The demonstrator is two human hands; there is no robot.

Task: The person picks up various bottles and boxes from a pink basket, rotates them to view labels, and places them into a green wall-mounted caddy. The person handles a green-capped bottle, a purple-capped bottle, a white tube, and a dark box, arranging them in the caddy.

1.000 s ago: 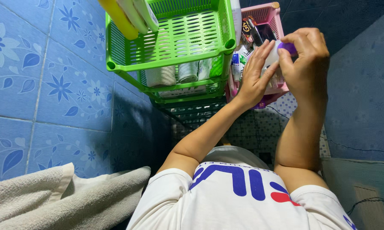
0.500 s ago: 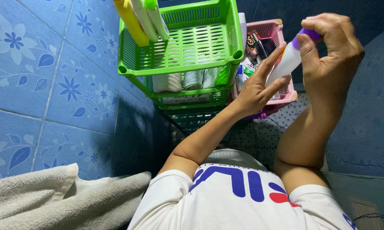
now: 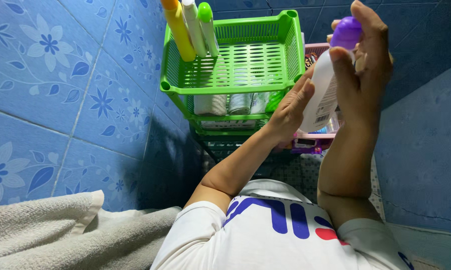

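Up close, the right hand (image 3: 360, 75) grips a white bottle (image 3: 323, 92) by its purple cap (image 3: 346, 32), fingers curled around the top, a pale printed label on the bottle's lower side. Just left, the left hand (image 3: 288, 112) is open, palm flat against the bottle's body. Beyond the left hand stands a green slotted basket rack (image 3: 235, 60) with yellow, white and green tubes (image 3: 190, 27); a pink basket (image 3: 313, 137) sits behind the hands, blue tiled walls (image 3: 60, 85) close on both sides.

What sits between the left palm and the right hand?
In the head view, the white bottle with the purple cap lies between the left hand and the right hand.
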